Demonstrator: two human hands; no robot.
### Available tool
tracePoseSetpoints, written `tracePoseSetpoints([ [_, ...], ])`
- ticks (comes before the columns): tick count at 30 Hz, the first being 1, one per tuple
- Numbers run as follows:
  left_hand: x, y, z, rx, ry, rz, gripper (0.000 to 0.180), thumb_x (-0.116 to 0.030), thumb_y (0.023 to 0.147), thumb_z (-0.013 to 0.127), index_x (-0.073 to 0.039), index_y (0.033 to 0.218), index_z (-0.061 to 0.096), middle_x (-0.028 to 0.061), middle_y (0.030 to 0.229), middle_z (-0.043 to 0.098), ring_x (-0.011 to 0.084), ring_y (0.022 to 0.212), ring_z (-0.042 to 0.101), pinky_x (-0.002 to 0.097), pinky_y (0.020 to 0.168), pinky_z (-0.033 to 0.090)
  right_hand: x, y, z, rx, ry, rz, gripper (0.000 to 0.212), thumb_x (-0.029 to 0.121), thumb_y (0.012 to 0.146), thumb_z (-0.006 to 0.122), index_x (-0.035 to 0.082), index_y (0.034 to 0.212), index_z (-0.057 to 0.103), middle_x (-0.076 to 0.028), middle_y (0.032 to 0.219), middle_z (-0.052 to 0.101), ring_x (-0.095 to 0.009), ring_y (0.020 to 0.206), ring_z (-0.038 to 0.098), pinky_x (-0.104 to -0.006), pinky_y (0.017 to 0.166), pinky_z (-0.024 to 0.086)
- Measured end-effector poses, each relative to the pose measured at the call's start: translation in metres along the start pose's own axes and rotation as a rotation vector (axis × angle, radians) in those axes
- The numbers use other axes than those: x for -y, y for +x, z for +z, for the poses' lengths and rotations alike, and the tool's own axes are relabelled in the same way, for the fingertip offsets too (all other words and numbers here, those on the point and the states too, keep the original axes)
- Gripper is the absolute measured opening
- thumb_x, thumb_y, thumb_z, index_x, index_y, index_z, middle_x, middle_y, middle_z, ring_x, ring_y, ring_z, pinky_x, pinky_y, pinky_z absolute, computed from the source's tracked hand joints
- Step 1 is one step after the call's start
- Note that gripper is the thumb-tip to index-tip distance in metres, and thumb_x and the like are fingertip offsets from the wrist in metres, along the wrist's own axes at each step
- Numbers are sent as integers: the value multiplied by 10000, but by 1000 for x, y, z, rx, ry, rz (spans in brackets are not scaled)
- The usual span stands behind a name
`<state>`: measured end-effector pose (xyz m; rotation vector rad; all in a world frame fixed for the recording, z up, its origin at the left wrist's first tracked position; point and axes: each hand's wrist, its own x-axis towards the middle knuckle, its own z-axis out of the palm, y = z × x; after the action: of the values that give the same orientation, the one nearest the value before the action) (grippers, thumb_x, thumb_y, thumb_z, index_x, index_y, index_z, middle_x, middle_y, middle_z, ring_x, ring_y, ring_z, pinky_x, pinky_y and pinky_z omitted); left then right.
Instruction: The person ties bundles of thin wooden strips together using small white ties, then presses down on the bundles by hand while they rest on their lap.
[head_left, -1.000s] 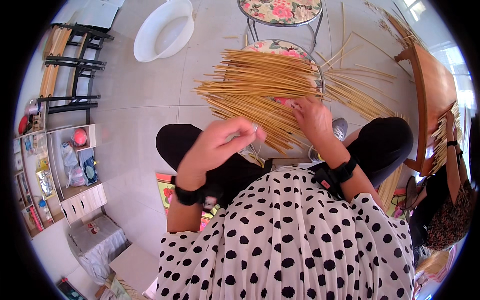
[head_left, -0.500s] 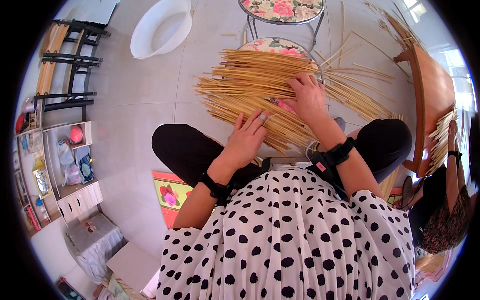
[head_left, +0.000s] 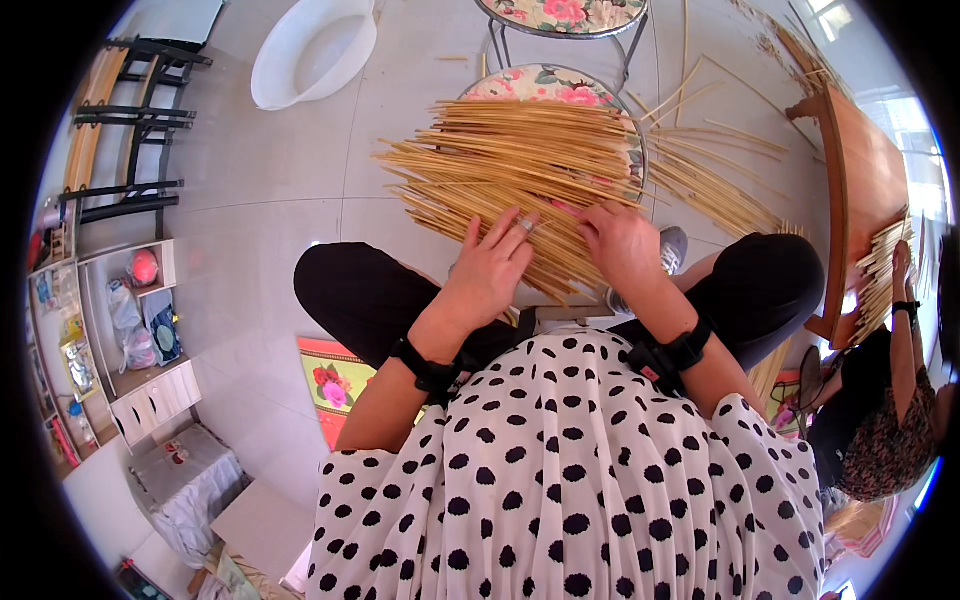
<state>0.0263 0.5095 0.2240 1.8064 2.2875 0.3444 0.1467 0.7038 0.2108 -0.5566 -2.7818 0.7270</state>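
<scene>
Our sticks (head_left: 520, 175) lie fanned across the stool (head_left: 560, 85) and our knees, so both hands can sort them. Left hand (head_left: 490, 270) presses flat, fingers spread, gripping nothing; right hand (head_left: 622, 243) curls over the sticks' near ends, its grip hidden.

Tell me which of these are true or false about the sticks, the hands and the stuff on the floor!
1. Both hands lie on the bamboo sticks. True: the left hand and right hand lie flat, fingers spread.
2. The sticks lie across a flowered stool. True.
3. The white tub is full of sticks. False: no sticks are in it.
4. The left hand holds one stick up in the air. False: it presses on the pile.
5. Another person's hand touches sticks at the right. True.
</scene>
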Motion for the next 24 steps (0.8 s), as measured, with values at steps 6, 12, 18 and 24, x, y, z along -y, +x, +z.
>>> tracePoseSetpoints([
  [6, -2, 7, -6, -45, -45, 18, 116, -65, 863, 560, -3, 961, 548, 154, 1467, 472, 349, 1420, 387, 592, 1093, 350, -3, 6, 0, -27, 12, 43, 92, 157, 816, 728, 97, 834, 660, -86, 828, 656, -303, 804, 671, -419, 684, 546],
  [12, 1, 12, 2, -31, -83, 28, 97, -69, 879, 567, -5, 945, 537, 165, 1469, 462, 357, 1424, 380, 567, 1112, 346, -5, 0, -2, -83, 23, -16, 92, 144, 816, 722, 91, 848, 654, -82, 827, 643, -298, 806, 661, -422, 681, 545],
  [18, 1, 9, 2, 9, -104, 34, 100, -65, 883, 554, -9, 966, 548, 162, 1486, 451, 356, 1440, 360, 580, 1128, 321, -8, -22, -10, -91, 5, -15, 85, 131, 810, 722, 91, 862, 668, -75, 799, 624, -291, 784, 651, -413, 669, 543],
  [24, 0, 4, 6, 24, -116, 46, 94, -71, 896, 594, -21, 943, 530, 158, 1493, 441, 367, 1442, 352, 599, 1128, 310, -17, -43, -16, -37, -20, 1, 71, 134, 813, 724, 87, 826, 673, -78, 778, 617, -294, 769, 646, -408, 661, 536],
])
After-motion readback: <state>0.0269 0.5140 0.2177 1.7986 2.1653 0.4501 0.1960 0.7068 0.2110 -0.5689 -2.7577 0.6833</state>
